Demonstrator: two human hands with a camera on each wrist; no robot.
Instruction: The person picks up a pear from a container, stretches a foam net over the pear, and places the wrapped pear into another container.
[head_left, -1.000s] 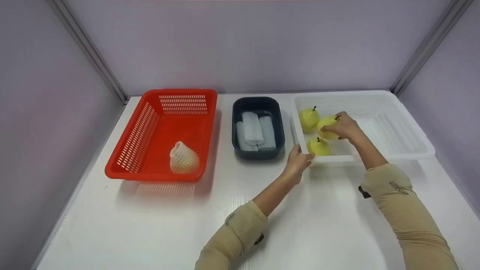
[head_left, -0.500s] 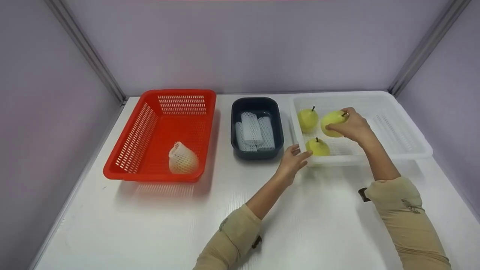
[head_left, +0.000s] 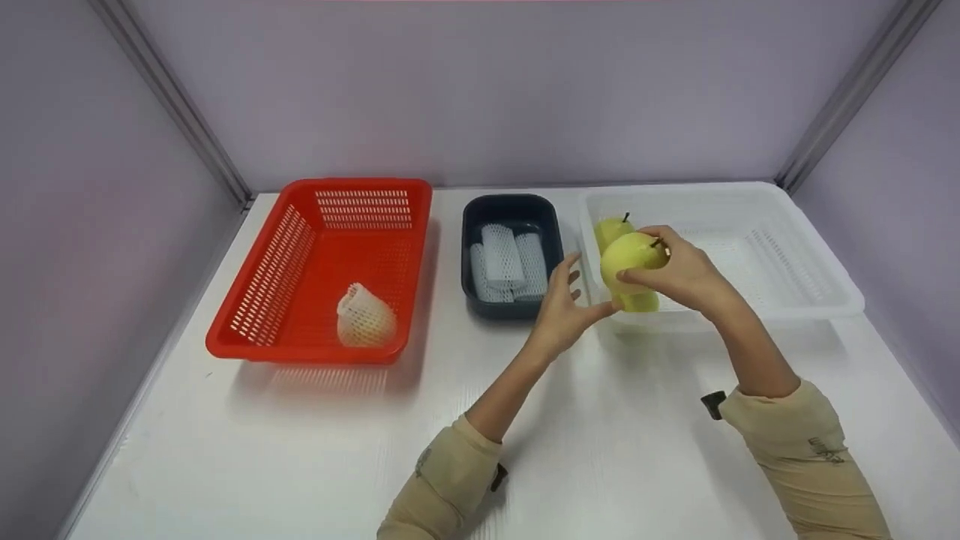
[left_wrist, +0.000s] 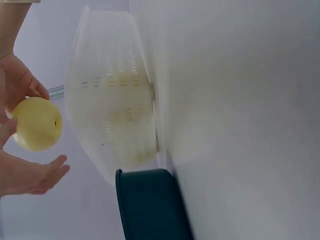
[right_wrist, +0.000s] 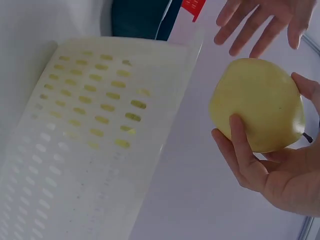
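Observation:
My right hand [head_left: 679, 274] grips a yellow pear [head_left: 630, 255] and holds it in the air over the near left corner of the white basket [head_left: 817, 304]; the same pear [right_wrist: 257, 105] fills the right wrist view and shows as the pear [left_wrist: 36, 124] in the left wrist view. My left hand [head_left: 562, 304] is open with fingers spread, just left of the pear and not touching it. Two more pears lie in the white basket: one [head_left: 611, 227] at the back left, one [head_left: 641, 301] partly hidden under the held pear.
A dark blue bin [head_left: 512, 206] with white foam net sleeves [head_left: 510, 262] stands left of the white basket. A red basket [head_left: 300, 345] at the left holds one foam-wrapped fruit [head_left: 365, 319]. Grey walls close in the white table [head_left: 300, 450].
My right hand has lifted the pear out of the white basket and carried it left and nearer. My left hand has let go of the basket's rim and opened beside the pear.

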